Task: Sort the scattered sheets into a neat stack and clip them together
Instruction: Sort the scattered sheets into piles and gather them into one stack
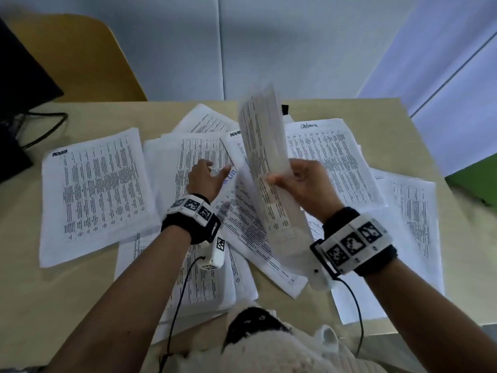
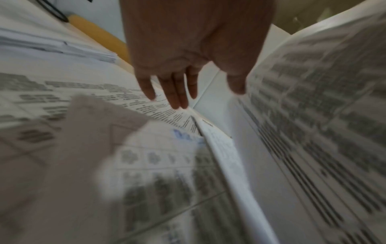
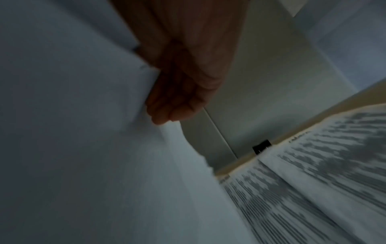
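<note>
Printed sheets (image 1: 94,189) lie scattered and overlapping across the tan table (image 1: 21,300). My right hand (image 1: 298,181) grips a thin bundle of sheets (image 1: 266,162), held up on edge above the middle of the table. In the right wrist view its fingers (image 3: 167,113) curl against the bundle's blank back (image 3: 73,132). My left hand (image 1: 207,176) reaches forward with straight fingers just over the middle sheets; the left wrist view shows its fingers (image 2: 177,95) spread above a printed page (image 2: 83,99). A black binder clip (image 1: 284,109) sits at the table's far edge, behind the raised bundle.
A yellow chair back (image 1: 78,57) stands beyond the table's far left corner. A black monitor base and cables (image 1: 27,109) sit at the far left. White partition walls (image 1: 295,44) close the far side. A green surface (image 1: 476,181) lies off the right edge.
</note>
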